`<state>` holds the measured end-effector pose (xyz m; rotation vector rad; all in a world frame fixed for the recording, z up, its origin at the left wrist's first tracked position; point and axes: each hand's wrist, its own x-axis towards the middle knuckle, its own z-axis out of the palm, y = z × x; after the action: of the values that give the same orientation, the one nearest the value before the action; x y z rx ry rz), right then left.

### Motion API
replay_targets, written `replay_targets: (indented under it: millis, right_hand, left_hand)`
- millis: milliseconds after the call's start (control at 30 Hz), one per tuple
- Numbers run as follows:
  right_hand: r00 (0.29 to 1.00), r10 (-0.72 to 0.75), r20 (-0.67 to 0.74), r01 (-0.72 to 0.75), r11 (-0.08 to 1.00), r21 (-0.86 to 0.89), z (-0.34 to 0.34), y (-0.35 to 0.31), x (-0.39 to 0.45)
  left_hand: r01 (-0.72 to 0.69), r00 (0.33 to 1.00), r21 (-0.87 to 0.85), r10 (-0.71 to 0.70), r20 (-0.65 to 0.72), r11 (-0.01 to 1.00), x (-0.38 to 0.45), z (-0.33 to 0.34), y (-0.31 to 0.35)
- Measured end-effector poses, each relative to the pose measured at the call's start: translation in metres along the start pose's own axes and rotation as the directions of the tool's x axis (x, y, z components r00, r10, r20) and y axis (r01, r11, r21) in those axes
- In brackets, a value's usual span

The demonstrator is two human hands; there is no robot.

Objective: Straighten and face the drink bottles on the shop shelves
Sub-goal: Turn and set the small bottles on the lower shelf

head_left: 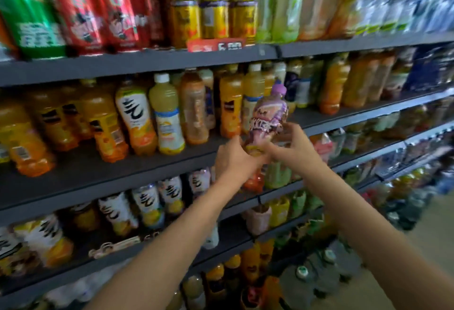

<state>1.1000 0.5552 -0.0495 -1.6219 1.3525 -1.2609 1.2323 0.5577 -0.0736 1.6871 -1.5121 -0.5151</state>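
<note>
Step in hand: facing purple-labelled bottle [266, 118]. Left hand [232, 160] and right hand [292, 146] both grasp its lower body, bottle tilted, lifted off shelf [147, 162] front edge. Next, likely: turn label forward, set upright in row.

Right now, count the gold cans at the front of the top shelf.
3, side by side above the red price tag: left gold can, middle gold can, right gold can. More may sit hidden behind them.
</note>
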Motion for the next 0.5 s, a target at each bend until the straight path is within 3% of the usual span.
replay_targets:
  millis: [133, 267, 367, 500]
  right_hand:
    - [0.994, 0.086, -0.071, -0.086, 0.996, -0.006, -0.082, 0.029, 0.019]
    - [0.979, 0.111, -0.170, -0.103, 0.993, 0.057, -0.150, 0.059, 0.037]
    - [0.958, 0.204, -0.203, -0.176, 0.973, 0.149, -0.183, 0.087, 0.056]
    - [0.942, 0.233, -0.242, -0.198, 0.967, 0.159, -0.232, 0.122, 0.107]
  left_hand:
    - [-0.275, 0.945, 0.263, 0.311, -0.104, 0.925, 0.002, 0.076, 0.076]
    - [-0.543, 0.774, 0.457, 0.631, -0.054, 0.704, 0.014, 0.126, 0.121]
    - [-0.596, 0.722, 0.532, 0.691, 0.026, 0.602, 0.034, 0.163, 0.141]
    - [-0.624, 0.770, 0.432, 0.605, 0.202, 0.651, 0.079, 0.218, 0.171]
